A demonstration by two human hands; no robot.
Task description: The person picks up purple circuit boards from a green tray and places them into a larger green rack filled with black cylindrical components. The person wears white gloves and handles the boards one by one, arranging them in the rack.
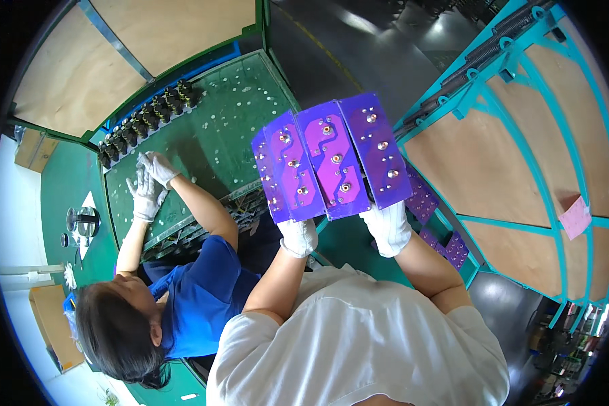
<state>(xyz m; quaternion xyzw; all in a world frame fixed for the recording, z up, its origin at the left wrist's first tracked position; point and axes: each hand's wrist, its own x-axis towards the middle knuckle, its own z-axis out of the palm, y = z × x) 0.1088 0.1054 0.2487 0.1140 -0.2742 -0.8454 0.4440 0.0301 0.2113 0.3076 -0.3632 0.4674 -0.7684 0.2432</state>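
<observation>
A row of several purple circuit boards [328, 159] is held up in front of me, their faces with metal studs turned toward me. My left hand [298, 237], in a white glove, is closed on the lower edge of the left-hand boards. At the lower edge of the right-hand boards, my right hand [388, 229], also gloved in white, is closed too. The boards hide most of the fingers of both hands.
More purple boards [456, 250] lie on a green surface to my right, beside a turquoise frame with wooden panels [501, 159]. On my left, a co-worker in blue [206, 291] works with gloved hands at a green table [240, 101] bearing a row of black parts [157, 111].
</observation>
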